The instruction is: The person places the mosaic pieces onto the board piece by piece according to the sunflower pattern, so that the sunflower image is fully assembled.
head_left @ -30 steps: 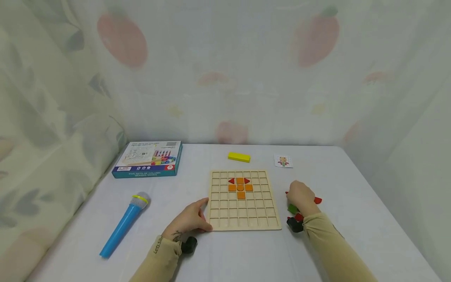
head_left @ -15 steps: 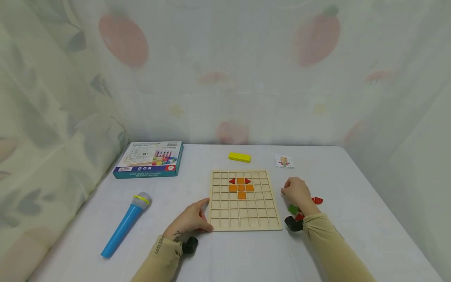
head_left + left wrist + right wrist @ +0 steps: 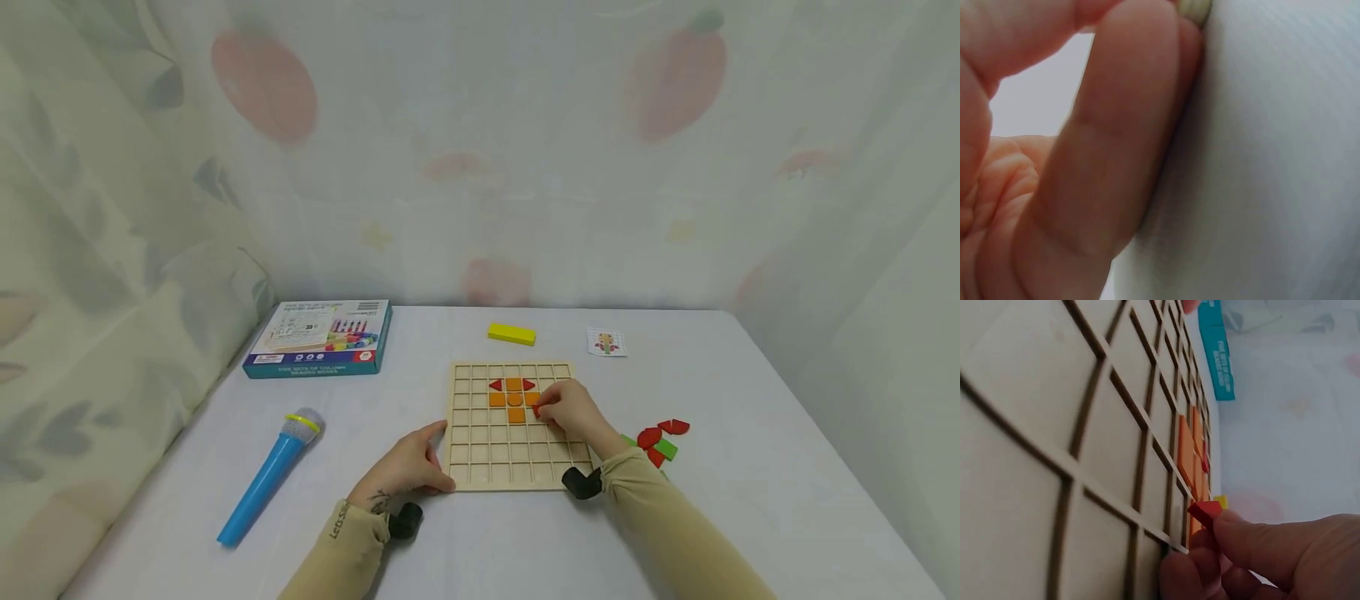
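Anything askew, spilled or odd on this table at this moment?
Nothing stands out. The wooden grid board lies square under the left hand. Its orange pieces sit inside their cells. The right hand pinches a red piece just above the board. Loose red and green pieces lie together to the board's right.

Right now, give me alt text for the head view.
The right hand pinches a red piece over a wooden grid board, beside orange tiles. The left hand rests at the board's corner on a white table.

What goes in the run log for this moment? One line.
right hand: pinches red piece over grid board | left hand: rests on board corner
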`<state>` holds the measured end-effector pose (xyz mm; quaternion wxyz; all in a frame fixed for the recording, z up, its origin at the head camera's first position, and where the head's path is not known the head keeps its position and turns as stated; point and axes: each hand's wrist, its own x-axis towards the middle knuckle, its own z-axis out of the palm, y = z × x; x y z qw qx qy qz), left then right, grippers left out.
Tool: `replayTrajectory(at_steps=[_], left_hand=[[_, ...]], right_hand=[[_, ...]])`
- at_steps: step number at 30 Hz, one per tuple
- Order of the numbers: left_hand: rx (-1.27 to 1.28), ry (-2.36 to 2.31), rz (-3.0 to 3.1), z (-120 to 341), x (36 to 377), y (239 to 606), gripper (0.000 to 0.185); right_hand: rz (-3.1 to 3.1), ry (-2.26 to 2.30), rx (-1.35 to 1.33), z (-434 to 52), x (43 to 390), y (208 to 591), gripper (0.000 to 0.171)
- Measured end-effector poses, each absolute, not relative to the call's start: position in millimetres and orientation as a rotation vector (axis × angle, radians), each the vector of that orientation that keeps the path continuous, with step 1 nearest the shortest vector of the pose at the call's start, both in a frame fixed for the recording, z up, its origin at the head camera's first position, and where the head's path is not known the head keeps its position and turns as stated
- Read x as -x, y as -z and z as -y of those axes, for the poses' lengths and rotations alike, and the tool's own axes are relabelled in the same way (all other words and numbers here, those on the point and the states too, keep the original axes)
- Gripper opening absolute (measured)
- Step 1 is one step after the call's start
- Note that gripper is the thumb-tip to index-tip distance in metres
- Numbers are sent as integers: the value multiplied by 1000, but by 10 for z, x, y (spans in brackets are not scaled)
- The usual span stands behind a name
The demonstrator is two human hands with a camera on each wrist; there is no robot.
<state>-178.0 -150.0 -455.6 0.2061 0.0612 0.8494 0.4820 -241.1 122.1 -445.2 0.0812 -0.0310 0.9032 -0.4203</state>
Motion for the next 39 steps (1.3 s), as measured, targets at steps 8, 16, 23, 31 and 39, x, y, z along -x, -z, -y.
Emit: replayTrajectory(at_steps=[8,16,23,31,39], left_hand=[[-156,-1341,-2360,1479,1776,4554,101],[-170,-1330,-2369,1476,1772,4560,102],[-177,-1316,-2375,1471,1771,4559,101],[-185,-1322,-2368,1489,1795,4585,101],[-183,-1312,-2384,1515,1811,4595,102]], right_hand=[[-2815,1058,156,-1141,2381,4465,4],[-2814,1048,164,-1146,2380,4473,4],[-2822,1059,164,-1163,2370,4488,4],[-2863,1093,180,-1286,2334,4361,10],[-2901,882,230,-1252,2380,4468,14]])
